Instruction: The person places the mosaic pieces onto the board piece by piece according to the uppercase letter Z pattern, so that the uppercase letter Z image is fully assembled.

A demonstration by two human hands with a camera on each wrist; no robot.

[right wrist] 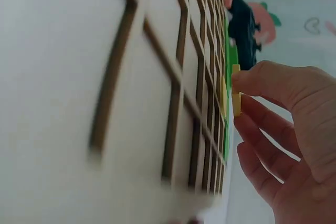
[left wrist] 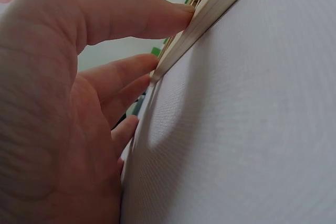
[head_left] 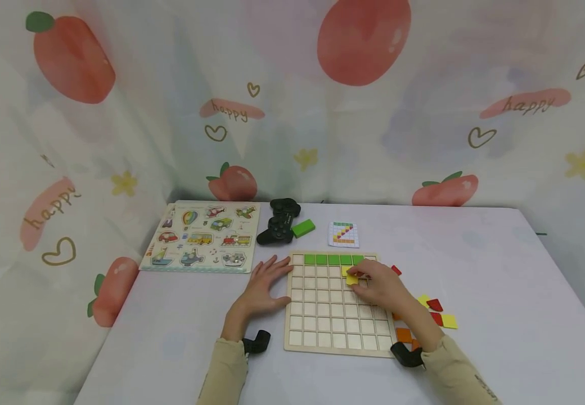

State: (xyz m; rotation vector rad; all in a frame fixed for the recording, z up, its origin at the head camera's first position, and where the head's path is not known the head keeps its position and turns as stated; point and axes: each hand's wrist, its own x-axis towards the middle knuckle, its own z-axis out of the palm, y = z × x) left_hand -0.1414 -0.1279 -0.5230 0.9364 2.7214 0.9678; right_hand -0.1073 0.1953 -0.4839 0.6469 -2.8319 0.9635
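A wooden grid board (head_left: 310, 309) lies on the table, with a run of green square tiles (head_left: 328, 259) in its top row. One yellow tile (head_left: 345, 270) sits in the second row. My right hand (head_left: 382, 286) pinches another yellow square tile (right wrist: 237, 103) between thumb and fingers, over the board's upper right part; the right wrist view shows it edge-on, just off the grid. At the board's left side, my left hand (head_left: 262, 289) is spread, with its thumb and fingertips against the wooden edge (left wrist: 210, 11).
Loose red, yellow and orange tiles (head_left: 449, 321) lie right of the board, partly hidden by the right arm. Behind the board are a pattern card (head_left: 343, 234), a green block (head_left: 303, 228) and a black game controller (head_left: 278, 228). A picture puzzle (head_left: 203, 239) lies back left.
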